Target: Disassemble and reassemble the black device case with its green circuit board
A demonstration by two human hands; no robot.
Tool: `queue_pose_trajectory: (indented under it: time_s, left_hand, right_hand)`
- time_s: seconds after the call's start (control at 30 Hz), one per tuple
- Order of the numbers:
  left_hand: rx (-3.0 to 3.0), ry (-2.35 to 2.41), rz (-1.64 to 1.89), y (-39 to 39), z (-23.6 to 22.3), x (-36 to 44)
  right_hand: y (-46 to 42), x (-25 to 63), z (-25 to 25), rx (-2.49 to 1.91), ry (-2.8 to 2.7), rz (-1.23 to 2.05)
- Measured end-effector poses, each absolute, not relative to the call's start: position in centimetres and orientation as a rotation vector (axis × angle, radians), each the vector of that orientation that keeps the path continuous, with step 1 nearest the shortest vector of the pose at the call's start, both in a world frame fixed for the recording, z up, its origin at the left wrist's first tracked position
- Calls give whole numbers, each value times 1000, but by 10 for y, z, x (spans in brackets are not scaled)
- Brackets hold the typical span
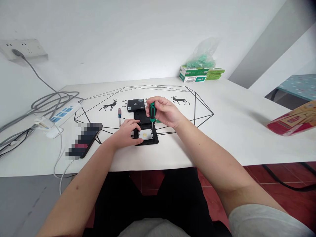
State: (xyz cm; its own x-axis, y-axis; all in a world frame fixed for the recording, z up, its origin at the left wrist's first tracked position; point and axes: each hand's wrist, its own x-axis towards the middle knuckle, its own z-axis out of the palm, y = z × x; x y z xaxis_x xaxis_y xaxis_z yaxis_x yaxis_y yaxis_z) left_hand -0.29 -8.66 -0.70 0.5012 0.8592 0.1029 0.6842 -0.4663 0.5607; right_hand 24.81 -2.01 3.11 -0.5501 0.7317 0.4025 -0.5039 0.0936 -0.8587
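My right hand (164, 110) is closed round the handle of a green and black screwdriver (152, 112), held upright. Its shaft points down to the right edge of a silver metal plate (148, 134), which lies in an open black plastic casing (154, 141). A small pale yellow square shows on the plate. My left hand (127, 132) grips the casing's left side, thumb at the near edge and fingers at the far edge. Just beyond lie a black plastic tray (142, 117) and a black box (136, 104) with a sticker.
A second screwdriver (119, 113) lies left of the casing. Further left are a phone (86, 141), a power strip (63, 113) and looped grey cables (58, 95). Green and white boxes (194, 73) under a plastic bag (203, 57) stand by the wall. A red package (293, 120) is at right.
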Motion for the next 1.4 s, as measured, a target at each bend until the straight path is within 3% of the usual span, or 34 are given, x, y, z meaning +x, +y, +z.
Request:
queue_pose_trajectory:
  time_s: [0.7, 0.93, 1.4]
  left_hand:
    - [2304, 1272, 523, -86, -8, -4]
    - [2302, 1254, 535, -86, -7, -4]
    - [2292, 1264, 506, -87, -4, -3]
  right_hand:
    - [-24, 241, 33, -269, -1329, 1753]
    - [-24, 241, 28, -332, -1354, 1591]
    - [-27, 236, 31, -325, -1294, 1598]
